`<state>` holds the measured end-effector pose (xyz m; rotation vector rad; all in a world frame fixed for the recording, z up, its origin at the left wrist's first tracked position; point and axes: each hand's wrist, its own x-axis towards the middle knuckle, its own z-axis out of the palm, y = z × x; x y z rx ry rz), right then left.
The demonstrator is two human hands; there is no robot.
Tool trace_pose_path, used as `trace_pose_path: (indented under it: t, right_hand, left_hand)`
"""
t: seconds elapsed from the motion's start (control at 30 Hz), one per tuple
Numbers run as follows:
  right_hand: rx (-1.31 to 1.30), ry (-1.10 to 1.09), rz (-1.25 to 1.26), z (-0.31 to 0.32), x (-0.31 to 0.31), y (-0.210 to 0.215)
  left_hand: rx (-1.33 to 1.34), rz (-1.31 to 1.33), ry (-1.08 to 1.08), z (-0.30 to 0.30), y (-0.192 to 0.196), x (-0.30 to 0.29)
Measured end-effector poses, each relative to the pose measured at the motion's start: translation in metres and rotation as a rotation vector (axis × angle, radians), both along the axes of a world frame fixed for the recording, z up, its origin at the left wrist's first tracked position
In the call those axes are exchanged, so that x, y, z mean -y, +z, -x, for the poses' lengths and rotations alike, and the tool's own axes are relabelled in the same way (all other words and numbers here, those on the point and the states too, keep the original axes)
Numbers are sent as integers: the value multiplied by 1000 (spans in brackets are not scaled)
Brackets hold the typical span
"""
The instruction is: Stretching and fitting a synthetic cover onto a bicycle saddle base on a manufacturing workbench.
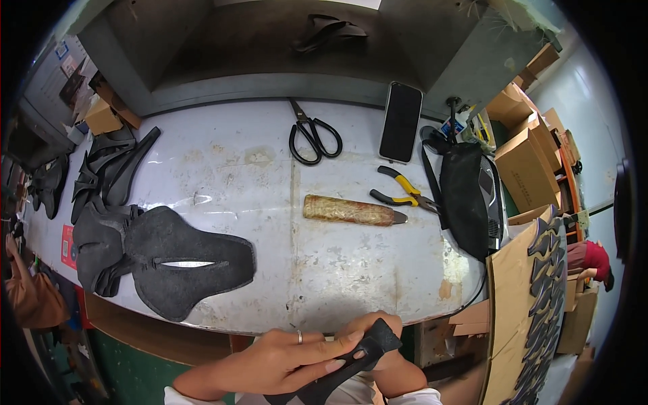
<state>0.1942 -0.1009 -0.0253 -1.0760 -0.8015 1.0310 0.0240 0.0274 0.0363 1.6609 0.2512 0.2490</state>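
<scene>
In the head view, a black strap-like piece (pixel 351 361) is held just in front of the near edge of the bench (pixel 223 182), low in the view. The left hand (pixel 287 354), wearing a ring, has its grip closed on the piece, fingers laid across it. The right hand (pixel 386 361) is against the piece's far end; its fingers are largely hidden there, so I cannot tell whether that grip is clenched. On the bench, a blade with a wrapped handle (pixel 347 210) lies beside yellow-and-black pliers (pixel 405 189), with black-handled scissors (pixel 312 135) and a phone (pixel 401 121) beyond. At left, a dark slitted piece (pixel 196 287) touches a stack of dark pieces (pixel 101 243); a black pouch (pixel 462 196) lies at right.
</scene>
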Motion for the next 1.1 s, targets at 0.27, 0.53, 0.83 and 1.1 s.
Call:
trace_pose_path:
  t: [0.27,0.53,0.83,1.1]
  right_hand:
    - [-510,304,104,-7,3,9]
    - [-506,290,150,-2,-2,15]
    - [-318,351,218,-7,0,15]
    - [-359,6,162,13,8,7]
  left_hand:
    - [-5,99,-61,8,-3,-10]
    - [-23,200,48,5,-3,-5]
    - [-17,165,35,9,-3,-5]
    - [15,-34,-6,5,5,-1]
